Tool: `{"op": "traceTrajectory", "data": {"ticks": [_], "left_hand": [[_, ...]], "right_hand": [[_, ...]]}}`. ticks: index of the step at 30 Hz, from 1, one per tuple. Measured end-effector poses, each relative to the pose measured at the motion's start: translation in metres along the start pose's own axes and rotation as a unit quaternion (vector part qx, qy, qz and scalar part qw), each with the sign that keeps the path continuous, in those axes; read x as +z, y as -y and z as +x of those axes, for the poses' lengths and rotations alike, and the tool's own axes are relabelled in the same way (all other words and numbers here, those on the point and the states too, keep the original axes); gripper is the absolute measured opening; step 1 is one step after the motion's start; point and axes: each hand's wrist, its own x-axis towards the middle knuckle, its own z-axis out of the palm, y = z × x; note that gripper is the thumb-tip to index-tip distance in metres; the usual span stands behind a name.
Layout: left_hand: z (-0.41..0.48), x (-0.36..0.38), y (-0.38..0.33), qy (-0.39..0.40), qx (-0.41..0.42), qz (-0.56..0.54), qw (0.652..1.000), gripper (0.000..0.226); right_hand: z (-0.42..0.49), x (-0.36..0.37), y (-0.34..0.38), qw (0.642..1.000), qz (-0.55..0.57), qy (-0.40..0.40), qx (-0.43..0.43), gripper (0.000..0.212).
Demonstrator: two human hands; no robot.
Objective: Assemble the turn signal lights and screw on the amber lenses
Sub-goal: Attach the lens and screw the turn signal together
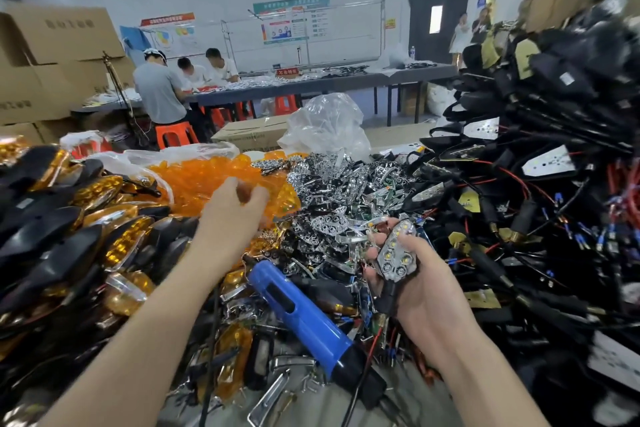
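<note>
Turn signal lights (86, 229) with black bodies and amber covers lie in a heap at the far left. Just right of them, an open clear plastic bag (204, 150) holds a large mass of loose amber lenses (194, 184). The left hand (235, 208) is over this mass with its fingers (258, 194) curled down among the lenses. Something amber shows between thumb and fingers, but the hand is blurred, so I cannot tell if it pinches a lens. Lower, between the two forearms, a blue electric screwdriver (298, 315) lies on the scattered parts. Right of the bag, loose chrome reflectors (329, 191) form a heap in no container. Behind them stands a crumpled clear bag (325, 125); its content I cannot tell. The right hand (422, 291), palm up, grips one unfinished light (394, 253). This is a black body with a chrome reflector facing up, and the fingertips (375, 238) curl around its left edge. At the far right, black housings (540, 191) with red and black wires are piled high.
</note>
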Motion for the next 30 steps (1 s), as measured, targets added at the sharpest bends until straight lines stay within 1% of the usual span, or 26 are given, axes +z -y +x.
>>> {"op": "traceTrajectory", "data": {"ticks": [2, 3, 5, 6, 8, 9, 10, 11, 13, 15, 17, 18, 19, 20, 22, 24, 25, 26, 28, 29, 30], "left_hand": [[-0.035, 0.001, -0.012, 0.026, -0.039, -0.138, 0.989, 0.015], [-0.053, 0.003, -0.016, 0.041, -0.053, -0.182, 0.981, 0.016], [-0.081, 0.01, -0.022, 0.065, -0.07, -0.231, 0.968, 0.018], [-0.092, 0.015, -0.024, 0.069, -0.077, -0.256, 0.961, 0.019], [-0.107, 0.025, -0.027, 0.067, -0.088, -0.302, 0.947, 0.016], [-0.113, 0.03, -0.028, 0.065, -0.09, -0.313, 0.943, 0.014], [-0.118, 0.034, -0.029, 0.062, -0.09, -0.317, 0.942, 0.013], [-0.121, 0.039, -0.03, 0.058, -0.09, -0.32, 0.941, 0.012], [-0.127, 0.044, -0.029, 0.052, -0.09, -0.332, 0.937, 0.01], [-0.13, 0.045, -0.028, 0.068, -0.081, -0.358, 0.928, 0.012], [-0.132, 0.045, -0.025, 0.129, -0.05, -0.383, 0.914, 0.023], [-0.132, 0.045, -0.023, 0.167, -0.023, -0.384, 0.908, 0.028], [-0.132, 0.044, -0.021, 0.199, 0.006, -0.372, 0.907, 0.032], [-0.132, 0.044, -0.019, 0.222, 0.032, -0.352, 0.909, 0.037], [-0.133, 0.043, -0.016, 0.236, 0.062, -0.321, 0.915, 0.043], [-0.135, 0.044, -0.015, 0.228, 0.076, -0.323, 0.916, 0.043], [-0.136, 0.044, -0.015, 0.219, 0.078, -0.328, 0.916, 0.042], [-0.137, 0.044, -0.015, 0.207, 0.077, -0.335, 0.916, 0.041], [-0.139, 0.042, -0.012, 0.169, 0.067, -0.353, 0.918, 0.036], [-0.14, 0.04, -0.01, 0.147, 0.057, -0.364, 0.918, 0.033], [-0.142, 0.04, -0.009, 0.13, 0.043, -0.376, 0.916, 0.033]], "right_hand": [[-0.007, 0.003, 0.001, 1.0, -0.018, -0.004, -0.023, 0.013], [-0.011, 0.005, 0.0, 0.999, -0.025, -0.004, -0.038, 0.012], [-0.02, 0.007, -0.006, 0.996, -0.062, -0.004, -0.065, 0.008], [-0.026, 0.006, -0.011, 0.992, -0.101, -0.006, -0.074, 0.011], [-0.036, 0.002, -0.02, 0.977, -0.197, -0.012, -0.082, 0.038], [-0.041, 0.001, -0.024, 0.969, -0.231, -0.009, -0.087, 0.047], [-0.045, 0.0, -0.027, 0.964, -0.247, 0.001, -0.095, 0.046], [-0.048, 0.0, -0.028, 0.961, -0.254, 0.011, -0.105, 0.04], [-0.049, -0.001, -0.029, 0.959, -0.258, 0.0, -0.12, 0.03], [-0.048, -0.002, -0.028, 0.962, -0.247, -0.006, -0.116, 0.03], [-0.046, -0.004, -0.028, 0.967, -0.234, -0.014, -0.098, 0.044], [-0.044, -0.004, -0.029, 0.968, -0.233, -0.026, -0.089, 0.056], [-0.044, -0.004, -0.029, 0.969, -0.231, -0.037, -0.078, 0.068], [-0.043, -0.005, -0.029, 0.97, -0.231, -0.039, -0.07, 0.075], [-0.041, -0.006, -0.028, 0.969, -0.237, -0.03, -0.06, 0.077], [-0.04, -0.009, -0.028, 0.97, -0.237, -0.026, -0.048, 0.083], [-0.039, -0.01, -0.027, 0.972, -0.231, -0.023, -0.045, 0.083], [-0.038, -0.011, -0.026, 0.975, -0.217, -0.021, -0.042, 0.076], [-0.038, -0.01, -0.02, 0.99, -0.14, -0.02, -0.025, 0.05], [-0.038, -0.009, -0.016, 0.995, -0.092, -0.016, -0.019, 0.04], [-0.038, -0.009, -0.013, 0.998, -0.053, -0.011, -0.02, 0.038]]}}
